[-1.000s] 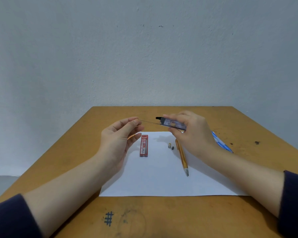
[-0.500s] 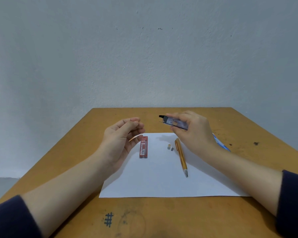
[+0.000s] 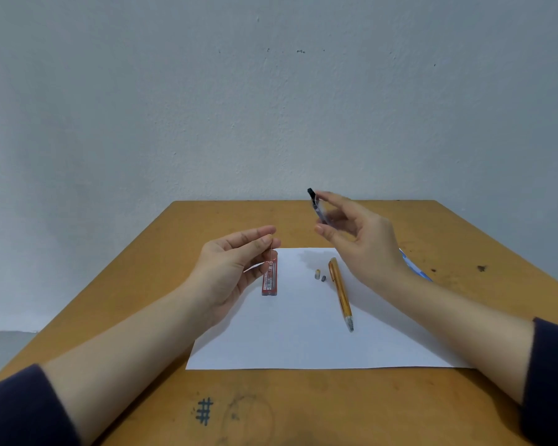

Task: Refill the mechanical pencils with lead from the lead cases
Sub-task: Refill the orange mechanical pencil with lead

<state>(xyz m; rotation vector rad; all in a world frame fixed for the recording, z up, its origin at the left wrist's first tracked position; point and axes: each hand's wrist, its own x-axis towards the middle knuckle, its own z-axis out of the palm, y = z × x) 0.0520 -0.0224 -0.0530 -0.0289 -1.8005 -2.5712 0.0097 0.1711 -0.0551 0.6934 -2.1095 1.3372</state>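
My left hand (image 3: 232,265) pinches a thin pencil lead (image 3: 272,244) upright between thumb and fingertips, above the red lead case (image 3: 269,277) lying on the white paper (image 3: 303,336). My right hand (image 3: 358,239) holds a clear lead case with a black cap (image 3: 316,206), tilted up above the table's far side. An orange mechanical pencil (image 3: 340,292) lies on the paper, tip toward me. Two small grey pencil parts (image 3: 319,275) sit beside its rear end. A blue pencil (image 3: 414,267) shows partly behind my right wrist.
The wooden table (image 3: 464,239) ends at a grey wall behind. Its right edge runs close to my right forearm. A hash mark (image 3: 204,411) is drawn on the wood near the front edge.
The lead came out of the clear case and now stands upright in my left fingers. My right hand lifted and tilted the case upward, away from the left hand.
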